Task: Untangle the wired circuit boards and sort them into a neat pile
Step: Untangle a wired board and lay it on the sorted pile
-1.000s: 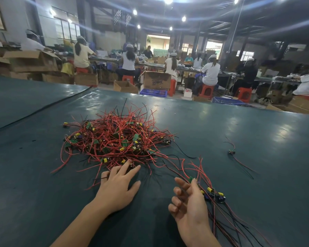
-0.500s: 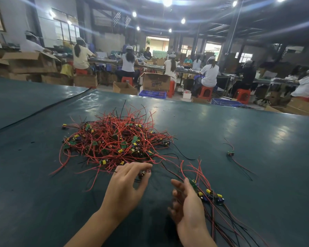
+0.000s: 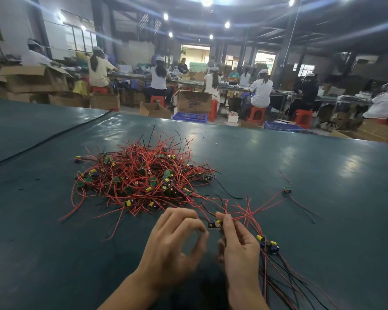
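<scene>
- Grip of the right hand (image 3: 240, 247): fingertips clamped on a small dark circuit board with a yellow capacitor (image 3: 215, 224), just near of the heap.
- Left hand (image 3: 173, 245): fingers curled beside that board; blur hides whether its grip holds anything.
- Tangled heap of red-wired green circuit boards (image 3: 143, 175): mid dark green table (image 3: 54, 242).
- Small bundle of wired boards (image 3: 269, 245): near right.
- Open brown cardboard box (image 3: 155, 109) and blue plastic crate (image 3: 189, 116): far floor, contents unseen.

Beyond my dark green surface (image 3: 300, 157), workers (image 3: 260, 90) in white caps sit on red stools (image 3: 256, 114) at long tables, amid cardboard boxes (image 3: 194, 101) and blue crates (image 3: 189, 116), under bright ceiling lights (image 3: 206, 0); a lit doorway (image 3: 195, 55) stands in the far wall.
</scene>
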A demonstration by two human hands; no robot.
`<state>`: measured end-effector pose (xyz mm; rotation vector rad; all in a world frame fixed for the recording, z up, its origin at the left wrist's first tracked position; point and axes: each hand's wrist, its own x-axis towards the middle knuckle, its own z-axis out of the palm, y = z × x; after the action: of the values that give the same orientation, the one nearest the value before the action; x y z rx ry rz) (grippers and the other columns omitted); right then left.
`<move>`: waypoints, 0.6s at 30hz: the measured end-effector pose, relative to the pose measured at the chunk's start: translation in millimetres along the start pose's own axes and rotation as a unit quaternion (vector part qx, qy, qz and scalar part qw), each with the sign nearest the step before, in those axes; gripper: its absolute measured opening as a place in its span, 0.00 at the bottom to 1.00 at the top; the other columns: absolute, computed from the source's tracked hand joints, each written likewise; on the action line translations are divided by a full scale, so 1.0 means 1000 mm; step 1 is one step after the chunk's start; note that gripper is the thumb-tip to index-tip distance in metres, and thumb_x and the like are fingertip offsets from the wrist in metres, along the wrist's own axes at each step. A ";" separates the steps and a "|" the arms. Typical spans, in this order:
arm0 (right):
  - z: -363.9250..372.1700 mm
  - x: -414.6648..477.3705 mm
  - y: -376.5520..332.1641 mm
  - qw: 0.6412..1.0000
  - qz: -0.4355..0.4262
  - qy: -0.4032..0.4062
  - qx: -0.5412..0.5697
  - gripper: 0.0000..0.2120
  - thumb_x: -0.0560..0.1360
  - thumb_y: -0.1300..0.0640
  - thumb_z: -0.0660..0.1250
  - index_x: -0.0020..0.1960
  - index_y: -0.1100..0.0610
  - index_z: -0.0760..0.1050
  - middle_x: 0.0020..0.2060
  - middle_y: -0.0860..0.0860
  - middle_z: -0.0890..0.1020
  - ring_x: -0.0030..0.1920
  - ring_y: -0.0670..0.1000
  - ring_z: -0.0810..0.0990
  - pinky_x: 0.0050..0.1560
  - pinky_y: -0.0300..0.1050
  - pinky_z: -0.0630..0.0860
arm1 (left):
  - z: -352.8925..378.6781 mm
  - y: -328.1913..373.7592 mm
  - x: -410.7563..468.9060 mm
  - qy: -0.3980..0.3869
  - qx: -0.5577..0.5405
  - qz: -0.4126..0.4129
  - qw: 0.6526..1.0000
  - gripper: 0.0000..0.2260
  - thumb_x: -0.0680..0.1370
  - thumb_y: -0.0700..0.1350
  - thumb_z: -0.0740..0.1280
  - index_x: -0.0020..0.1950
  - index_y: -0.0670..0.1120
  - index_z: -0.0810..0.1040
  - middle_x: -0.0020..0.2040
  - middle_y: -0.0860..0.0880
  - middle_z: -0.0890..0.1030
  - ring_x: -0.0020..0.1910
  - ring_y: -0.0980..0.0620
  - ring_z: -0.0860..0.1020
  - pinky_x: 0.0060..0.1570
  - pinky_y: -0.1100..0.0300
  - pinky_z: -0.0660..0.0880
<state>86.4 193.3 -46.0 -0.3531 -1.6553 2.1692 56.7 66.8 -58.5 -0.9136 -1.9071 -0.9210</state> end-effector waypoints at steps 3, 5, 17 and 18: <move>0.000 -0.001 -0.002 1.000 -0.007 -0.011 0.013 0.13 0.78 0.55 0.64 0.42 0.52 0.85 0.23 0.45 0.68 0.23 0.44 0.63 0.22 0.37 0.60 | -0.001 0.002 -0.003 -0.098 -0.051 -0.082 0.990 0.11 0.77 0.54 0.66 0.37 0.51 0.75 0.32 0.56 0.76 0.29 0.60 0.72 0.30 0.66 0.69; 0.000 -0.003 -0.002 0.998 -0.004 -0.057 0.013 0.12 0.78 0.55 0.63 0.42 0.53 0.85 0.22 0.47 0.69 0.22 0.43 0.65 0.22 0.35 0.63 | 0.001 0.003 -0.005 -0.136 -0.111 -0.177 0.969 0.19 0.77 0.62 0.61 0.35 0.50 0.76 0.28 0.55 0.76 0.26 0.59 0.71 0.27 0.63 0.67; 0.004 -0.005 0.006 0.990 0.014 -0.139 -0.007 0.14 0.70 0.46 0.65 0.45 0.52 0.85 0.25 0.52 0.72 0.21 0.47 0.65 0.23 0.36 0.62 | 0.002 -0.001 0.003 -0.053 -0.303 -0.413 0.857 0.18 0.75 0.57 0.62 0.41 0.44 0.84 0.30 0.50 0.80 0.31 0.53 0.77 0.32 0.61 0.73; 0.004 -0.004 0.007 0.993 0.012 -0.120 -0.014 0.13 0.71 0.46 0.65 0.44 0.51 0.85 0.27 0.55 0.74 0.24 0.52 0.69 0.27 0.41 0.68 | 0.002 0.001 0.002 -0.047 -0.293 -0.402 0.866 0.19 0.75 0.57 0.61 0.38 0.43 0.82 0.29 0.50 0.78 0.30 0.53 0.76 0.31 0.60 0.72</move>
<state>86.9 186.3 -51.9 -0.1224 -1.8180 2.2822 55.6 69.8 -57.1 -0.4421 -2.1519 -2.0656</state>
